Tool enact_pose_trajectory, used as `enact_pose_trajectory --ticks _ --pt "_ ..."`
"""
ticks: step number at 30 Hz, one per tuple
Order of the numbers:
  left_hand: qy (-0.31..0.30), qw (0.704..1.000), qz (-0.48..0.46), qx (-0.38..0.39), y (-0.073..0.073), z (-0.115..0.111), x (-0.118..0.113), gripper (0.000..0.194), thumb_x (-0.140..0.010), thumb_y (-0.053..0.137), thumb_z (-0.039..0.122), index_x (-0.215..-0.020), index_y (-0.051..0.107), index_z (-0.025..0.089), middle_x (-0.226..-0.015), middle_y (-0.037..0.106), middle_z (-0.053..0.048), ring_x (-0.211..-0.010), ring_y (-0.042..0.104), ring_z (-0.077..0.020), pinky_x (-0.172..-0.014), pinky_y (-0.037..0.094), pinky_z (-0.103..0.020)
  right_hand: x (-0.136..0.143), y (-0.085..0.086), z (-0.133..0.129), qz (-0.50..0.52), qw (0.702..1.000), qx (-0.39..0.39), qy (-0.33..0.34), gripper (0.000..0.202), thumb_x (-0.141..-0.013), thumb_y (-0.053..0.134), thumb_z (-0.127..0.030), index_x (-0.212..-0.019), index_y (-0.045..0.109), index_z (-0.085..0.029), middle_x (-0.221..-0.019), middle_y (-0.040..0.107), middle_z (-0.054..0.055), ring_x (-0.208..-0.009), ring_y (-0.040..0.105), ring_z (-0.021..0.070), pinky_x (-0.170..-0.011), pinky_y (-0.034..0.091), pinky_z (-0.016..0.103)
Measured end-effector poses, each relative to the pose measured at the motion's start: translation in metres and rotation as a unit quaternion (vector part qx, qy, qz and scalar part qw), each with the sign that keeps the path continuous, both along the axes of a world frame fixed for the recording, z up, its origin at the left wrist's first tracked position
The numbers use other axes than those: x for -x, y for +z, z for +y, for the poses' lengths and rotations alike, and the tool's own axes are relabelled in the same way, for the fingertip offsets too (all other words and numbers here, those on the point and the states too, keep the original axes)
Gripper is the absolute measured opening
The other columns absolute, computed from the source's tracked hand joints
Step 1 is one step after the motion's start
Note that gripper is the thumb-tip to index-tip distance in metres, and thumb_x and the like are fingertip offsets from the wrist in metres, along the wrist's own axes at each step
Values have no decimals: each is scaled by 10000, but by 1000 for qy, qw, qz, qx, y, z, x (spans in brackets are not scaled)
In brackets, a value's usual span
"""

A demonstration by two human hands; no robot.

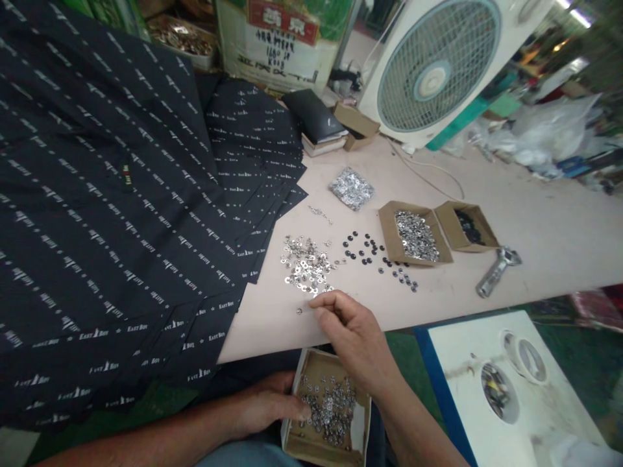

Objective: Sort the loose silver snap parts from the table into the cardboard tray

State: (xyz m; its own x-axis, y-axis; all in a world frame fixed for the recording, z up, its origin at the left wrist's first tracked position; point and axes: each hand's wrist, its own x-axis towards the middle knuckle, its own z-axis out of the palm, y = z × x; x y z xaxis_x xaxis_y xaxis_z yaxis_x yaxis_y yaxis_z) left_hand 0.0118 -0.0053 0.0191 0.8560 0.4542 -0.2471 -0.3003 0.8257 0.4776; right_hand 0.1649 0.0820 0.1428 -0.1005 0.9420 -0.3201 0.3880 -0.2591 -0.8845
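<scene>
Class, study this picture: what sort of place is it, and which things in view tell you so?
Probably a small garment workshop. Stacked black printed fabric pieces lie on the pale worktable, small open cardboard boxes of silver metal fasteners stand on it, and a metal hand tool lies beside them.

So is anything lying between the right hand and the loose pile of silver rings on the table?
Nothing visible does. The right hand rests at the table edge with its fingertips right at the near side of the silver rings. The black buttons lie off to the side, and the left hand holds the cardboard box below the table.
</scene>
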Motion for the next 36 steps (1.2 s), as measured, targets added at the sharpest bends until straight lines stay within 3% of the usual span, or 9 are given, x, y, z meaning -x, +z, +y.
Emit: enact_pose_trajectory --ticks 4,8,13,16,19,24,28,32,36 --pt "3 1000 -2 -3 1 1 0 526 -787 709 233 -1304 697 136 -1219 734 -128 -1159 683 -329 -1035 482 -419 6 -10 -3 -223 952 -169 127 97 -914 632 -234 -946 723 -241 -756 608 -6 -706 543 158 -688 401 304" --pt "-2 1000 2 -16 4 3 1 534 -784 709 254 -1302 698 127 -1211 734 -136 -1156 682 -336 -1032 475 -418 10 -11 -4 -249 945 -169 126 111 -929 603 -228 -872 698 -238 -705 588 -15 -654 521 148 -643 374 298" --pt "-5 1000 -1 -2 6 4 0 549 -784 722 290 -1302 694 110 -1201 732 -162 -1142 685 -344 -1043 472 -447 -6 4 5 36 998 -12 -41 148 -911 630 -354 -848 634 -220 -672 511 -24 -567 412 124 -508 311 258" --pt "-7 1000 9 1 6 4 0 578 -772 747 320 -1309 692 113 -1195 733 -166 -1134 689 -347 -1038 480 -449 -20 8 13 258 956 49 -131 149 -859 648 -348 -841 572 -221 -827 578 11 -605 435 121 -478 308 239" --pt "-7 1000 16 -1 6 3 0 598 -762 761 330 -1317 689 118 -1201 731 -166 -1142 686 -345 -1040 479 -443 -26 6 18 321 933 70 -147 139 -794 642 -324 -878 579 -232 -900 603 26 -646 480 136 -482 335 244" --pt "-9 1000 14 -5 8 3 0 576 -767 738 309 -1310 697 121 -1180 739 -158 -1069 710 -306 -1019 492 -407 -16 -2 23 23 998 -15 -50 159 -875 655 -381 -900 687 -228 -666 520 -25 -559 404 130 -517 331 279" --pt "-10 1000 17 -1 7 3 0 573 -756 739 300 -1300 703 125 -1177 740 -150 -1077 707 -306 -1021 490 -406 -4 -9 26 -244 951 -177 75 138 -897 650 -272 -981 757 -250 -743 650 -11 -683 577 154 -677 433 308" --pt "-5 1000 5 2 4 4 -1 557 -759 730 281 -1294 706 125 -1171 743 -144 -1072 708 -305 -1014 494 -405 -1 -16 26 -313 912 -235 120 158 -943 611 -238 -1003 756 -256 -964 754 -1 -898 695 182 -804 477 309" --pt "-6 1000 5 4 4 4 0 565 -767 715 264 -1312 692 119 -1185 736 -155 -1086 702 -315 -1044 475 -437 -4 -14 21 -299 921 -226 108 117 -938 627 -239 -941 743 -255 -873 743 -25 -764 669 150 -715 454 286"
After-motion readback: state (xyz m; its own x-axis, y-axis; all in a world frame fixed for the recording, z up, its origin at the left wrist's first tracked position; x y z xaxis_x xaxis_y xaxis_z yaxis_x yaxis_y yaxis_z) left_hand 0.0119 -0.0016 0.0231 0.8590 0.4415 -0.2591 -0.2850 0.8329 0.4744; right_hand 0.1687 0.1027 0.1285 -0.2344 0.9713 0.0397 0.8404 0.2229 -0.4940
